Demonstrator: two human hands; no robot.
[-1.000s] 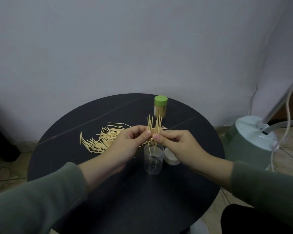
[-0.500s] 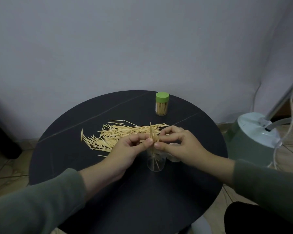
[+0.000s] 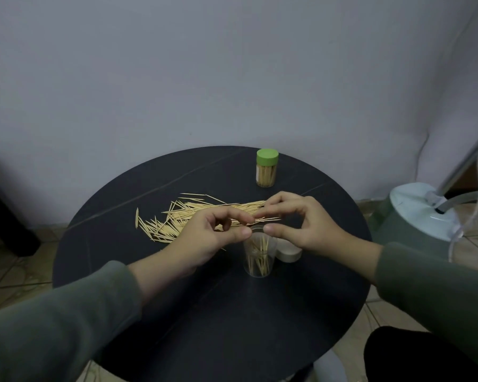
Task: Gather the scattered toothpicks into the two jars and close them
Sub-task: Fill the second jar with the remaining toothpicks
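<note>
A clear open jar (image 3: 258,260) stands at the middle of the round black table (image 3: 204,312) with several toothpicks upright inside it. My left hand (image 3: 213,238) and my right hand (image 3: 301,224) hover just above its mouth, thumbs and fingers apart, holding nothing that I can make out. Behind my hands a loose pile of toothpicks (image 3: 174,219) lies on the table. A pale lid (image 3: 289,255) rests beside the open jar, partly hidden under my right hand. A second jar (image 3: 266,172), full and closed with a green lid, stands at the far edge.
A green and white appliance base (image 3: 420,216) with a hose and a metal pole stands on the tiled floor to the right. A plain wall rises close behind the table. A dark object (image 3: 3,216) stands at the left edge.
The bundle of toothpicks pinched upright between both hands went down into the clear jar and was let go. My fingers have spread apart above the jar's mouth.
</note>
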